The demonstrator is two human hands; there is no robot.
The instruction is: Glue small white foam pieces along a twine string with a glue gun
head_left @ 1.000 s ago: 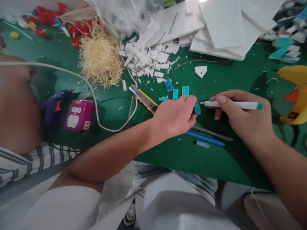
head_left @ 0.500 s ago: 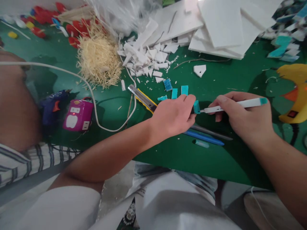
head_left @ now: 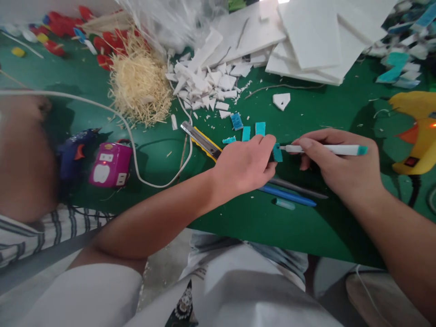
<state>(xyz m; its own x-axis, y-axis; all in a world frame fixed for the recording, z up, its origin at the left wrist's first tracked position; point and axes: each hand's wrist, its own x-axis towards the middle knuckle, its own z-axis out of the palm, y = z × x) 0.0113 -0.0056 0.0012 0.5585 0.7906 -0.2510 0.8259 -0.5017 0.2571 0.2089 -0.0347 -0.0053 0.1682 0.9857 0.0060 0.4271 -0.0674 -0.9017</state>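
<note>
Right hand (head_left: 345, 168) around marker (head_left: 345, 150), bag (head_left: 180, 20) beyond

No words or numbers can be read. At the left of the frame, a pink box (head_left: 116, 154) bears a white apple-shaped sign (head_left: 102, 172) and a yellow label (head_left: 114, 146), too blurred to read. Small print (head_left: 200, 274) on the white shirt (head_left: 235, 290), bottom centre, is illegible.

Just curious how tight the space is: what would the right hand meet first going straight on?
Probably the small teal rectangular piece held by the left hand: the right hand holds a slim teal-ended white marker pointed at it. Whether its tip touches is unclear.
</note>
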